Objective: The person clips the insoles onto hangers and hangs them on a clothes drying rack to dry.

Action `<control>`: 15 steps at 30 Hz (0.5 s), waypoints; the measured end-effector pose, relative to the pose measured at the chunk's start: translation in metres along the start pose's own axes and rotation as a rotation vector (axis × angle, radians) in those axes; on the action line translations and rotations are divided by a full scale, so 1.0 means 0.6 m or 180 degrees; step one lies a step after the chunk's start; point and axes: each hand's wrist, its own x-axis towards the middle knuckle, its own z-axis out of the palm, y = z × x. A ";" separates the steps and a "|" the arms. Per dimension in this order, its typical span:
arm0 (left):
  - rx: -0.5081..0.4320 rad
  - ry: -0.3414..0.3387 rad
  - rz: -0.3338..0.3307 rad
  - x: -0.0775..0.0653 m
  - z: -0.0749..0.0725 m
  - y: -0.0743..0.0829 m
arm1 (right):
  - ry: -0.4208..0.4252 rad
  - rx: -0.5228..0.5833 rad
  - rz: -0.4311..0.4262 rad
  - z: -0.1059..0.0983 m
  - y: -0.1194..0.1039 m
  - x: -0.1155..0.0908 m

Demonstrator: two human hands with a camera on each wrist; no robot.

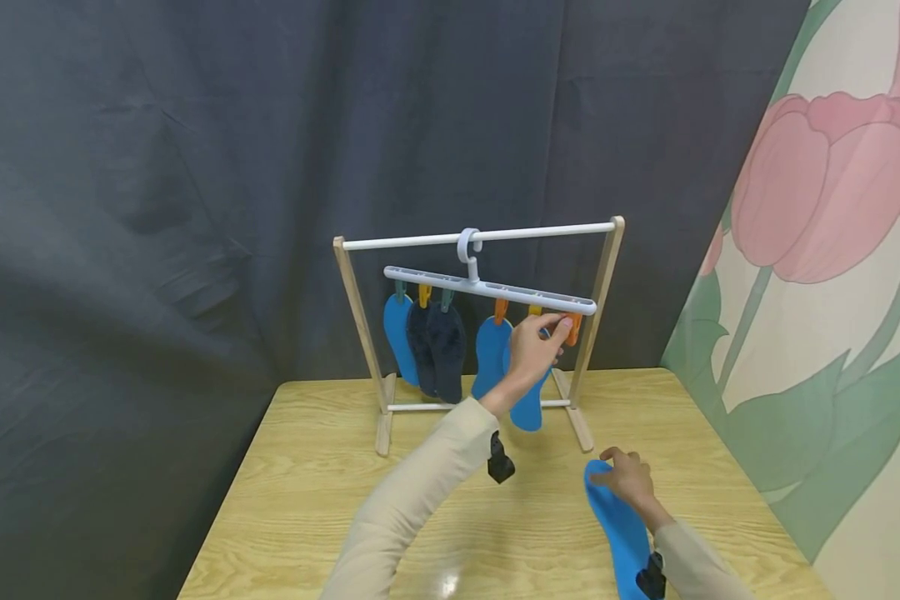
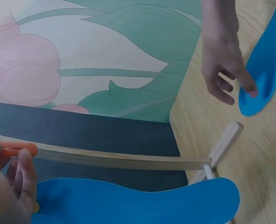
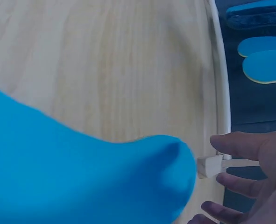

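My left hand (image 1: pixel 532 346) is raised at the right end of a grey hanger (image 1: pixel 487 288). Its thumb and fingers pinch an orange clothespin (image 1: pixel 573 330) under the bar. Just behind that hand a blue insole (image 1: pixel 527 408) hangs from a yellow clip, partly covered by the fingers. Lower right, a loose blue insole (image 1: pixel 621 533) lies on the wooden table. My right hand (image 1: pixel 628 479) is over its far end with thumb and fingers spread; in the left wrist view the thumb overlaps the insole's tip.
The hanger hooks onto the white rail of a wooden rack (image 1: pixel 362 321) and tilts down to the right. Further left on it hang a blue insole (image 1: pixel 400 337), two dark insoles (image 1: pixel 447 354) and another blue one (image 1: pixel 491 354). Behind is a dark curtain (image 1: pixel 195 192); a painted wall (image 1: pixel 817 333) borders the right.
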 end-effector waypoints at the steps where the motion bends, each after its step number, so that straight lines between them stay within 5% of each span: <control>1: 0.0040 0.0014 0.0015 0.000 0.000 0.000 | -0.0024 -0.0003 0.0034 0.002 0.003 -0.001; 10: 0.0261 0.0035 0.0077 0.002 -0.001 0.000 | -0.0111 -0.0058 0.0299 0.021 0.023 -0.006; 15: 0.0124 -0.0005 -0.0004 0.004 0.000 -0.001 | -0.0114 -0.0116 0.0365 0.026 0.026 -0.008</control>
